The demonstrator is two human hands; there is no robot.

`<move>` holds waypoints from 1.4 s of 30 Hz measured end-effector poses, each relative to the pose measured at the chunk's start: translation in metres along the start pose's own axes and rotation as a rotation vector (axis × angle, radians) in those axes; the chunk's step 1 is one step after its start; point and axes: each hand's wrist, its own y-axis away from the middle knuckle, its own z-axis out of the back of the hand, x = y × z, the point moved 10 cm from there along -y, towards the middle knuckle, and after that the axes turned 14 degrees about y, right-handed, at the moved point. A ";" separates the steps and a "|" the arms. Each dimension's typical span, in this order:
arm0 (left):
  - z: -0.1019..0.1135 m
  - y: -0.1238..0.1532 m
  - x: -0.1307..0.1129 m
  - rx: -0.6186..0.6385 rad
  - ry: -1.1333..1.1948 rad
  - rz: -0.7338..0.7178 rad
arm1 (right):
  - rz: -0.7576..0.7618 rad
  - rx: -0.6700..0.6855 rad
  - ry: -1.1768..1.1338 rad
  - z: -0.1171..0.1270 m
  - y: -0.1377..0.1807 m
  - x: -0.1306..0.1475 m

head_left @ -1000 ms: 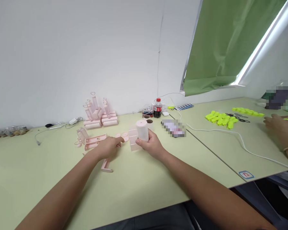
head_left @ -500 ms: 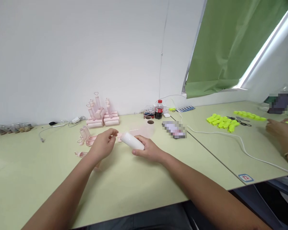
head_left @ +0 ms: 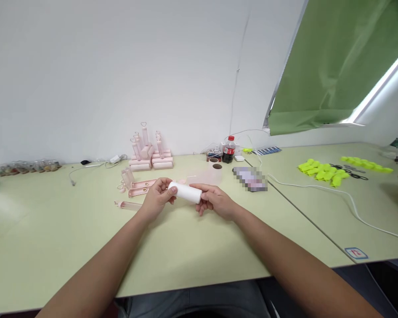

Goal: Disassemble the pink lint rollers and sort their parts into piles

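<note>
A white roll lies across between my two hands, slightly tilted, above the pale green table. My left hand pinches its left end between thumb and fingers. At its right end, my right hand grips it, thumb in front and fingers spread underneath. Behind my left hand are two pink trays with small rings in them, partly hidden by that hand. Left of my left wrist lies a clear tube with a pink end. A pale pink translucent sheet rests behind the roll.
Pink cylinders and upright heart-topped tubes stand by the wall. A cola bottle, a blurred phone and brown-rimmed rolls sit behind my right hand. Yellow pieces and a white cable lie at right.
My left hand, free before, has come to the roll and taken its left end. The roll is turned more level. The view has shifted, and the co-worker's hands at right are mostly out of it.
</note>
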 end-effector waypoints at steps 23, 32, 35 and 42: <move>0.010 0.001 0.004 -0.129 0.137 0.034 | 0.121 -0.407 -0.014 0.039 0.005 0.016; 0.040 -0.003 -0.006 -0.303 0.355 -0.031 | 0.265 -0.703 0.374 0.082 0.028 0.049; 0.048 -0.005 -0.010 -0.311 0.386 -0.062 | 0.385 -0.633 0.633 0.059 0.030 0.064; 0.049 -0.007 -0.013 -0.288 0.504 -0.049 | 0.605 0.002 1.568 -0.097 0.015 0.020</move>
